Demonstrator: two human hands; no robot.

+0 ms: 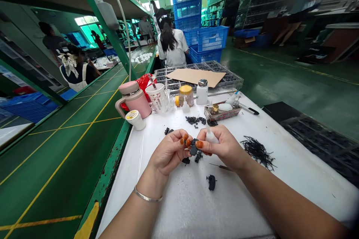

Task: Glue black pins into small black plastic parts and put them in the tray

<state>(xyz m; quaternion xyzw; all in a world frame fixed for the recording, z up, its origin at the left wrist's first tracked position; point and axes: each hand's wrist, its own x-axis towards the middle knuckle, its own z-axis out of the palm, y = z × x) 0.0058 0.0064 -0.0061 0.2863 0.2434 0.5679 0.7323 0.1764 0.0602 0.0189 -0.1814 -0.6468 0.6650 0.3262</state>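
Observation:
Above the middle of the white table, my right hand (217, 142) pinches a small black plastic part (193, 147) between thumb and fingers. A white squeeze bottle (211, 136) with a narrow nozzle is tucked in the same hand, tip up. My left hand (171, 149) meets the part from the left, thumb and forefinger pressed together; whatever lies between them is too small to make out. Just below and behind the hands lie similar black parts (198, 156). Closer to me sits another black part (211, 182). A thin pointed tool (221, 166) lies beneath my right wrist.
Small black rings (195, 120) and a heap of thin black sticks (258, 152) lie on the table (179, 209). Behind stand a pink mug (137, 101), a paper cup (157, 97), jars and a small box (223, 112) of bottles. A green conveyor (70, 138) runs left; people work beyond.

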